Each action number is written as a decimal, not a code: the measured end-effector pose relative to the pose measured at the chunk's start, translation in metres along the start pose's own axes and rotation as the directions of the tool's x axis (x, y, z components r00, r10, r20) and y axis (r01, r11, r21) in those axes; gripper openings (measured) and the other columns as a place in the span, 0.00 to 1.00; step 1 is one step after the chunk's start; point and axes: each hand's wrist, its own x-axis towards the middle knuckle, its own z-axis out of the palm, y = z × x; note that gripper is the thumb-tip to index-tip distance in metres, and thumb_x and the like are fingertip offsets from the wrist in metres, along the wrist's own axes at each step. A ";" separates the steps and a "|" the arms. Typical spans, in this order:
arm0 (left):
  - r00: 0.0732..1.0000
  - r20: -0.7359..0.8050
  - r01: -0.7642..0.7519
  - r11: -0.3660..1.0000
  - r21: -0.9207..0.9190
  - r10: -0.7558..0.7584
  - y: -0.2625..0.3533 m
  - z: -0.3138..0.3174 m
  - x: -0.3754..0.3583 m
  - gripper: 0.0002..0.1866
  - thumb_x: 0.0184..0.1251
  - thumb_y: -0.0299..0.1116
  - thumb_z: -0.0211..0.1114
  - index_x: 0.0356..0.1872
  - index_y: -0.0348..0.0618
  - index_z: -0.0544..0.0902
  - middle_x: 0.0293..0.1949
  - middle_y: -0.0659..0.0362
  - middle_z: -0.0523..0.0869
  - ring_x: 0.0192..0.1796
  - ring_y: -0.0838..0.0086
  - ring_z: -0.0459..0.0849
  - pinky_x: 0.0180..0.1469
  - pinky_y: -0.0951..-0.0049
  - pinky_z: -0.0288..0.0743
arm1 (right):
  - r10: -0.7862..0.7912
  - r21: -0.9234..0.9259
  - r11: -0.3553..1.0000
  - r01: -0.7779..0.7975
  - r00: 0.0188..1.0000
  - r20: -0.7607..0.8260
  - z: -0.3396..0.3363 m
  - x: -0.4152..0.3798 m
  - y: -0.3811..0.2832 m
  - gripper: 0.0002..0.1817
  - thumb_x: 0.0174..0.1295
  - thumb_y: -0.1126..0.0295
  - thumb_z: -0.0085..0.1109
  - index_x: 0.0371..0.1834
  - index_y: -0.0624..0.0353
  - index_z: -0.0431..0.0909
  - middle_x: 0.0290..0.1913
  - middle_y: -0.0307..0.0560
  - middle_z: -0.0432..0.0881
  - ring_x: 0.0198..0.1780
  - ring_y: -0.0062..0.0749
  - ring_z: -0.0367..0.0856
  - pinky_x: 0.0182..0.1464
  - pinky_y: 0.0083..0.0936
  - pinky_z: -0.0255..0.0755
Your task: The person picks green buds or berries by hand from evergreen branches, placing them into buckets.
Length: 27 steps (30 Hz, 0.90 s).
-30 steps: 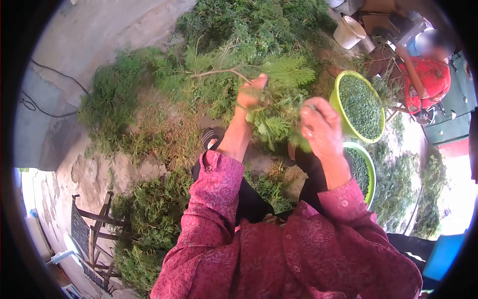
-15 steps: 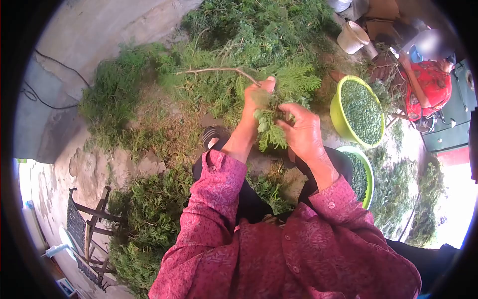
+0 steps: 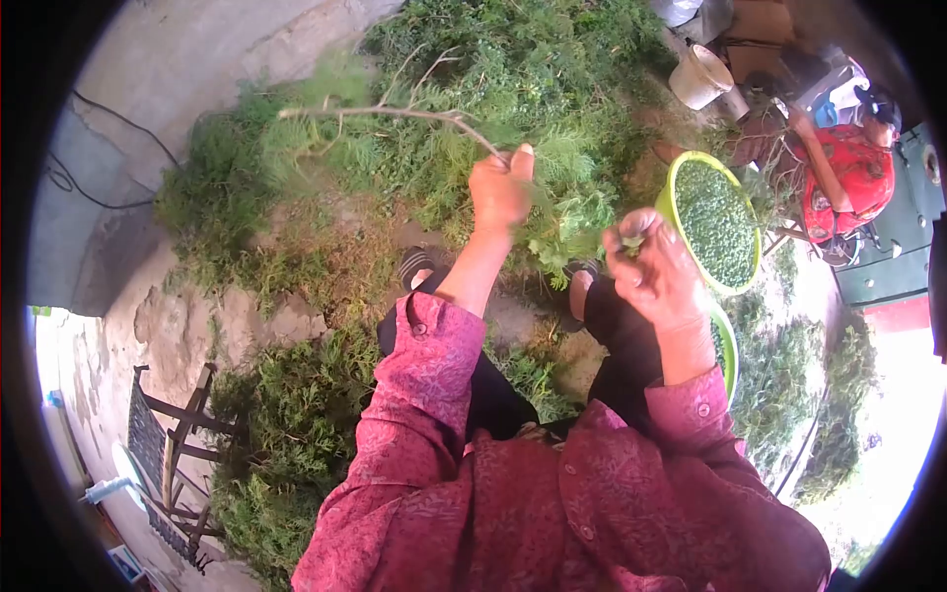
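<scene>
While the left hand (image 3: 500,200) grips a branch (image 3: 395,111) | right hand (image 3: 669,274) pinches green bits (image 3: 634,241) | near yellow-green tub (image 3: 702,154)

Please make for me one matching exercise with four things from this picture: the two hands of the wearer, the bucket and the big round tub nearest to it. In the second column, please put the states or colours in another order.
Things
1. Left hand
2. Right hand
3. Bucket
4. Tub

States or colours
A. Yellow-green, holding many small green pieces
B. Closed around a branch
C. Off-white and tilted
D. Fingers bent around a small green bit

Right pairs: 1-B, 2-D, 3-C, 4-A
</scene>
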 end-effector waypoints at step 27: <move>0.872 0.443 0.257 0.965 -0.049 -0.210 0.046 -0.037 -0.016 0.26 0.58 0.38 0.59 0.53 0.31 0.68 0.47 0.44 0.75 0.49 0.61 0.74 0.53 0.69 0.67 | -0.412 -0.944 0.314 0.101 0.911 -0.040 -0.018 0.075 0.056 0.17 0.61 0.67 0.51 0.49 0.68 0.69 0.46 0.58 0.74 0.45 0.39 0.74 0.46 0.28 0.68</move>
